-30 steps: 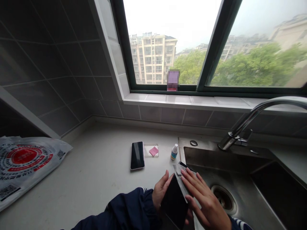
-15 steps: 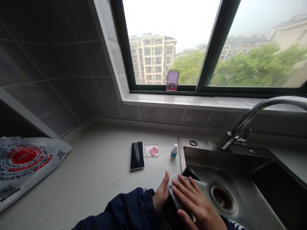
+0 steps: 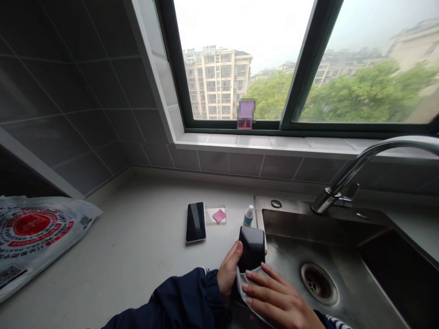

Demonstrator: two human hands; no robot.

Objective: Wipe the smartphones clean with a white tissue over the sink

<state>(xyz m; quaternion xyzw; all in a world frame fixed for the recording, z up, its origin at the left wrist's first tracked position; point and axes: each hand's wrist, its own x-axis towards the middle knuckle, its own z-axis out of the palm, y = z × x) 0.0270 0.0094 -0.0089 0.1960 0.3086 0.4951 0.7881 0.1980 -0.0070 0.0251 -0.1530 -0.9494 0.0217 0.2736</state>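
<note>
**Two hands work a grey cloth over a black phone at the sink edge**

The left hand (image 3: pixel 229 269) is curled around a black phone (image 3: pixel 252 249), which stands nearly upright with its thumb side facing the camera, and it grips the phone firmly. The phone's lower end is buried in a grey cloth (image 3: pixel 247 284), and it sits right over the left rim of a stainless steel sink (image 3: pixel 291 228). The right hand (image 3: pixel 277 297) is half open, its fingers spread and laid across the cloth, pressing it against the phone's lower part. A navy sleeve (image 3: pixel 171 297) with a striped cuff covers the left forearm.

Just behind the phone, a small bottle (image 3: pixel 248 216) with a white cap stands on the pale countertop (image 3: pixel 137 228). To its left are a clear tray (image 3: pixel 210 214) holding a pink square pad (image 3: pixel 219 215), then a second smartphone (image 3: pixel 195 222) lying face up. A white plastic bag (image 3: pixel 34 233) printed with a red circle lies at the far left. A curved chrome faucet (image 3: pixel 356 173) rises behind the sink's drain (image 3: pixel 318 283).
</note>
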